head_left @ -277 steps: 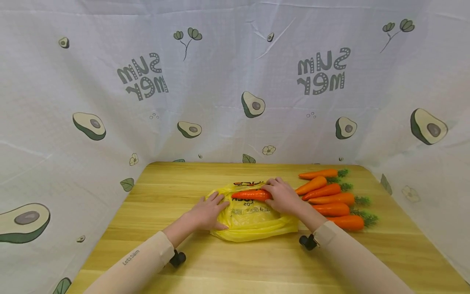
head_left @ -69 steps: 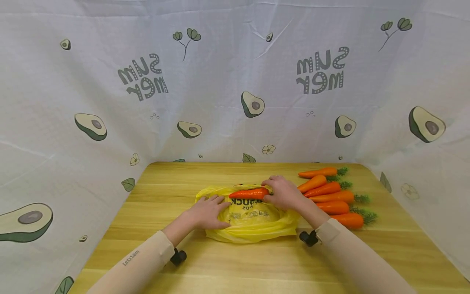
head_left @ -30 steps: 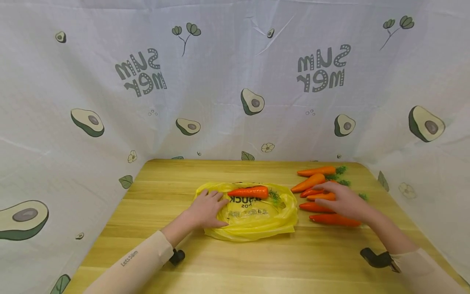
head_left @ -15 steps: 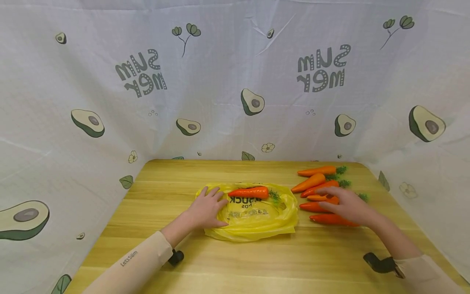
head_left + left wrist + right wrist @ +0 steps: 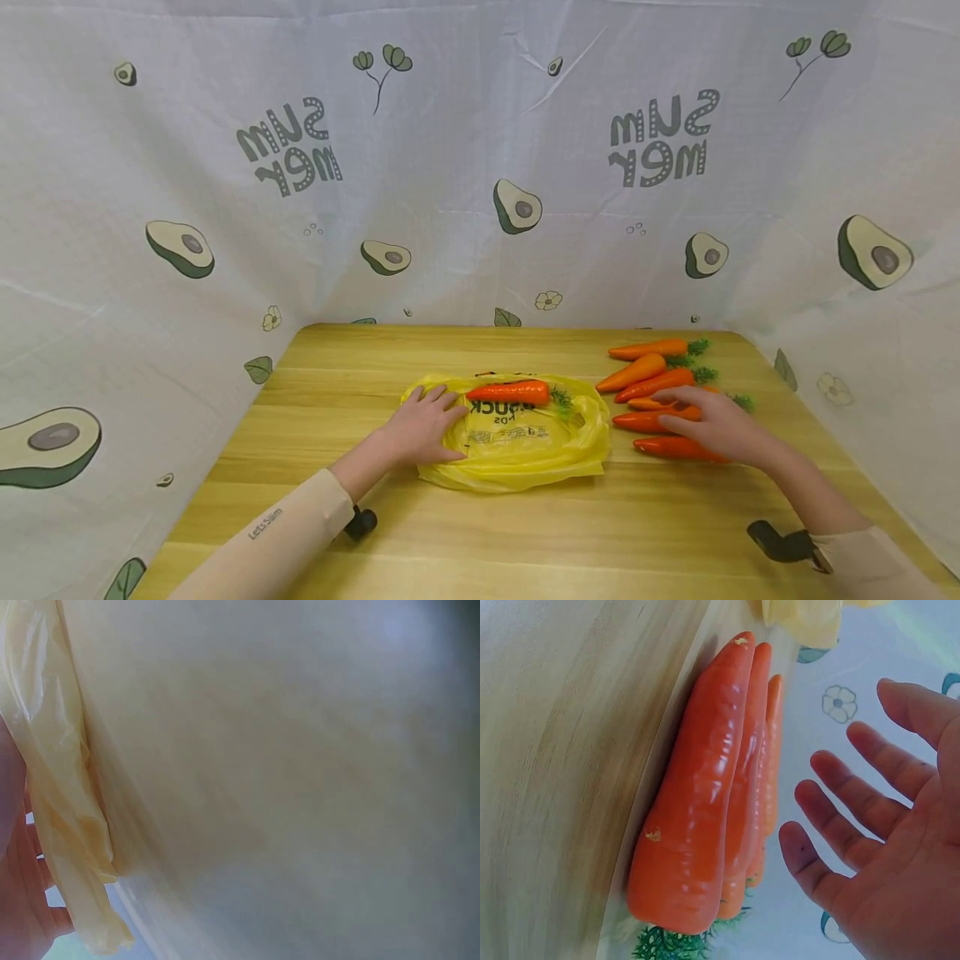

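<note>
A yellow plastic bag [image 5: 517,467] lies flat on the table, and one orange-red carrot [image 5: 510,392] with a green leafy top rests on it. My left hand [image 5: 420,427] rests on the bag's left side, fingers spread and straight; in the left wrist view the crumpled bag edge [image 5: 56,772] runs beside the fingers. Over the row of carrots [image 5: 651,422] at the right hovers my right hand [image 5: 720,423], fingers extended and holding nothing. In the right wrist view its palm and loose fingers are apart from the nearest carrot [image 5: 694,802]. The right hand partly covers several carrots in the head view.
The pale wooden table [image 5: 495,542] reaches back to a white cloth [image 5: 450,167] printed with avocados, which also hangs along both sides. A topmost carrot [image 5: 648,349] lies at the back right, its leaves toward the right edge.
My right hand let go of the carrot on the bag and moved right, over the other carrots. In the last half second it drifted slightly right. My left hand stays on the bag.
</note>
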A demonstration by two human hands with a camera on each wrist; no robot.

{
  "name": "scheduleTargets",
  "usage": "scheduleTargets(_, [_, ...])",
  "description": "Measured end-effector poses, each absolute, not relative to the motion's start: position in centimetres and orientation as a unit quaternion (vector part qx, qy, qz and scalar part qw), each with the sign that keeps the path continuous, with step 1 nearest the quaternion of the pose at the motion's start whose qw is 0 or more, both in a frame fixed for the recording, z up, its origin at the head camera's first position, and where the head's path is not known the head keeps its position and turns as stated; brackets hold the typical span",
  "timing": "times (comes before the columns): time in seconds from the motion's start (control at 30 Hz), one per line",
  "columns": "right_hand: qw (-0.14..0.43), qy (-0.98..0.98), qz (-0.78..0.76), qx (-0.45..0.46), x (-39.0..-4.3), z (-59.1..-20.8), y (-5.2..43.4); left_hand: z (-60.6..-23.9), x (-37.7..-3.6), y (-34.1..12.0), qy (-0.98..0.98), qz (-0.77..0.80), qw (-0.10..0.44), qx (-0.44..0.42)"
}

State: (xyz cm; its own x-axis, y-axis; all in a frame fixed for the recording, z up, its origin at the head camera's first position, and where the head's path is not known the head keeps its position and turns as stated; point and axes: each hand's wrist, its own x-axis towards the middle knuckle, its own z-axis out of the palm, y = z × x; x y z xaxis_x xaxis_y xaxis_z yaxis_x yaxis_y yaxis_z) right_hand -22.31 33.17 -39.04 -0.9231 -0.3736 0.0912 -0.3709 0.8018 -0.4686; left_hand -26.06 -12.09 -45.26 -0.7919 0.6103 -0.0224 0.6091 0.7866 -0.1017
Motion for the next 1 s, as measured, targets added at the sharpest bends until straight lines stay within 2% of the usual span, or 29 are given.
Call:
scheduleTargets(0.47, [-0.002,0.957,-0.229,-0.178,-22.0,-39.6,34.3,-45.2,-26.0,-11.9,-0.941,0.097,0.038,-0.323])
scheduleTargets(1.0, [-0.002,0.955,-0.240,-0.174,-21.8,-40.0,35.3,-45.3,-26.1,-12.1,-0.946,0.035,-0.017,-0.321])
